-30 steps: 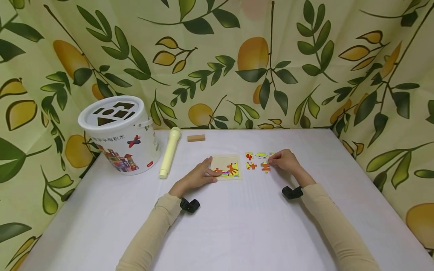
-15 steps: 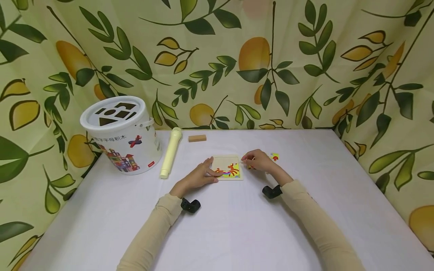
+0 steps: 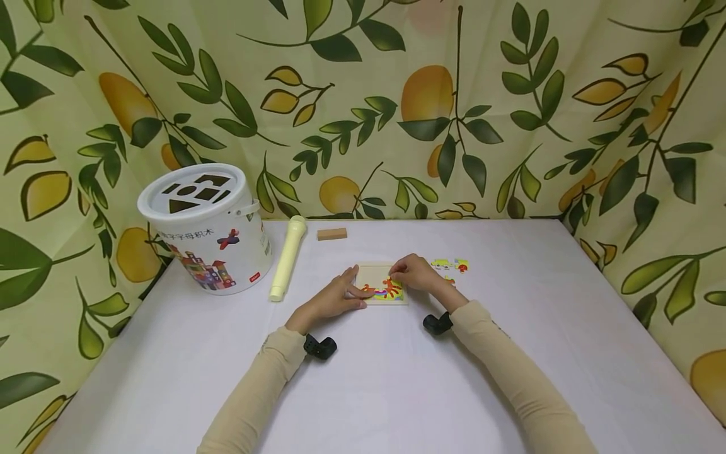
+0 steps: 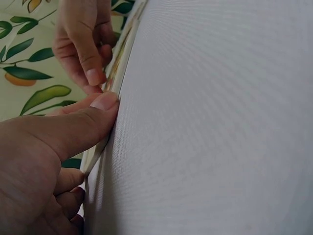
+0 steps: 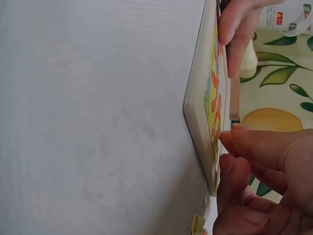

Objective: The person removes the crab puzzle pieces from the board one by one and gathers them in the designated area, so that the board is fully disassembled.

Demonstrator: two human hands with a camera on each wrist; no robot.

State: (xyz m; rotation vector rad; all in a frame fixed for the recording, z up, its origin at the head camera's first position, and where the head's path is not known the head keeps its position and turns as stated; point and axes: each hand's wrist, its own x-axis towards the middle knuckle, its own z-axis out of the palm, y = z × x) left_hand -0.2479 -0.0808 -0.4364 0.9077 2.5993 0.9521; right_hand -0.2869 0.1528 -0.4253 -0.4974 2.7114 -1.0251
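Jigsaw piece (image 5: 215,149) seems light and stiff, best edge-held; right fingers (image 5: 249,143) pinch it, left fingers (image 3: 348,275) grip the puzzle tray (image 5: 197,93).

The right hand (image 3: 416,273) has swung toward nine o'clock — from the loose jigsaw pieces (image 3: 440,264) to the two-o'clock part of the jigsaw tray (image 3: 371,275) — leaving the red-and-yellow piece (image 3: 462,267) uncovered.

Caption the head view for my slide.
Left hand holds a puzzle board, right hand at its right side, loose pieces lying further right.
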